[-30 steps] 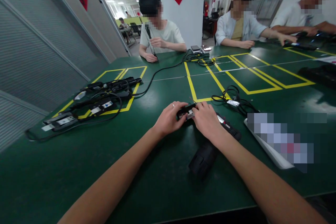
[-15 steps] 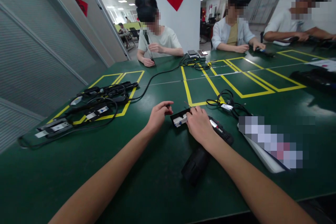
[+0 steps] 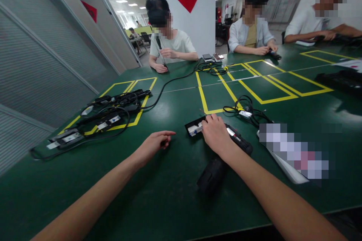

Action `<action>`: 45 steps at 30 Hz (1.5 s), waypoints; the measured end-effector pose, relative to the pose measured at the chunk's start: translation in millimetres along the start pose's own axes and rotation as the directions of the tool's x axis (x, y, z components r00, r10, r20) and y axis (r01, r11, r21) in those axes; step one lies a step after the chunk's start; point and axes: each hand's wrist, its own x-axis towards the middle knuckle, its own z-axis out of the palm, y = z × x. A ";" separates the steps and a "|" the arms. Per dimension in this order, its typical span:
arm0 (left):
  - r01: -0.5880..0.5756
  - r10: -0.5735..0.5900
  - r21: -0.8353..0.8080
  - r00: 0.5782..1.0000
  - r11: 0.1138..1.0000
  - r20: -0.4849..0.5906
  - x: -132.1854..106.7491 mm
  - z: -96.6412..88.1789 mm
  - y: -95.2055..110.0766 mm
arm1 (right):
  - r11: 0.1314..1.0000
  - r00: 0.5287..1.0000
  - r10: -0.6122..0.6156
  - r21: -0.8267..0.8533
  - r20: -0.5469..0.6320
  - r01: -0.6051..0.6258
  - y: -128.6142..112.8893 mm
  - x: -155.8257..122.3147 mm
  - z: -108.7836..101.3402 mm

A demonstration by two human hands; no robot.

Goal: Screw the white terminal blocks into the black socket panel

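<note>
My right hand (image 3: 215,133) rests with bent fingers over a long black case (image 3: 188,131) with white and silver parts inside, gripping it. To the right of that hand a black body with red and white labels (image 3: 236,138) continues, and a thick black handle (image 3: 210,175) lies below my wrist. How these parts join is hidden under my hand and forearm. Left of the case, apart from it, my left hand (image 3: 154,145) hovers with its index finger extended and the other fingers curled in. Whatever those curled fingers hold, if anything, is too small to make out.
Black devices with silver plates and cords (image 3: 109,122) lie at the left. A coiled black cable (image 3: 244,111) and a white-edged flat item (image 3: 288,167), partly blurred out, sit at the right. Yellow tape (image 3: 207,101) marks the green table. Several people work across it.
My left hand has drawn away from the black case, moving left and toward me. My right hand stays on the case. Across the table, one person's hands have come together around a black object.
</note>
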 end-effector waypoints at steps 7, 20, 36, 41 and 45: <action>0.024 -0.040 0.228 0.997 0.973 0.065 -8.9 -53.0 -13.7 | 1.000 1.000 -0.002 -0.002 -0.003 0.002 0.3 0.5 1.5; 0.117 -0.119 0.175 0.993 0.978 -0.003 -31.2 -89.9 -4.3 | 1.000 1.000 -0.004 -0.010 -0.017 0.004 1.4 0.6 2.1; 0.140 -0.128 0.600 0.990 0.788 -0.063 -32.0 -120.8 -16.0 | 1.000 1.000 -0.005 -0.014 0.000 0.005 0.4 1.2 -0.6; 0.007 -0.018 0.653 1.000 0.758 0.010 -34.0 -121.6 -15.5 | 1.000 1.000 -0.002 -0.009 0.005 0.002 -0.1 0.7 -0.3; -0.038 0.034 0.626 0.999 0.779 0.018 -35.7 -121.7 -17.0 | 1.000 1.000 0.000 -0.008 0.007 0.000 0.2 0.7 -0.3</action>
